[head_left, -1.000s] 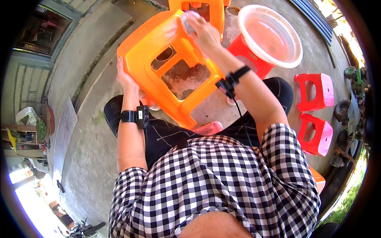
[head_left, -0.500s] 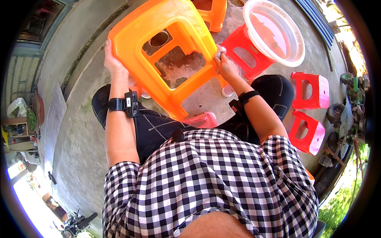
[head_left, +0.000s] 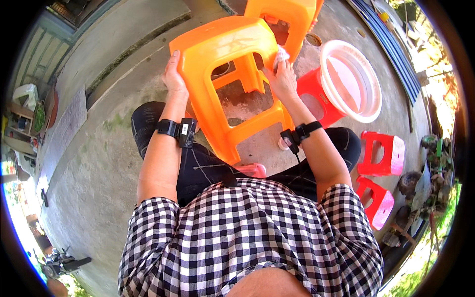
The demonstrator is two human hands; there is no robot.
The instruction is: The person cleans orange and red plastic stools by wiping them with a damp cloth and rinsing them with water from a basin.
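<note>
An orange plastic stool (head_left: 225, 37) is tilted in front of me, its side with a large opening facing up toward me. My left hand (head_left: 175, 76) grips its left edge near the seat end, thumb along the side. At the opposite edge, my right hand (head_left: 283, 81) is closed round a crumpled whitish cloth (head_left: 280, 57) and presses it against the stool. Part of the cloth is hidden by the fingers. Between my legs, below the stool, lies a pink plastic thing (head_left: 253, 170) that I cannot make out fully.
A white-rimmed basin (head_left: 374, 94) of liquid stands on a red stool (head_left: 316, 91) to the right. Another orange stool (head_left: 282, 10) is beyond mine. Two red stools (head_left: 392, 156) are at far right, near clutter. Blue corrugated sheeting (head_left: 388, 54) lies behind. A motorcycle (head_left: 62, 263) stands lower left.
The view has shifted, so the stool and both hands appear lower and further right. My right hand with the cloth has moved along the stool's edge toward its seat end. My left hand keeps its hold.
</note>
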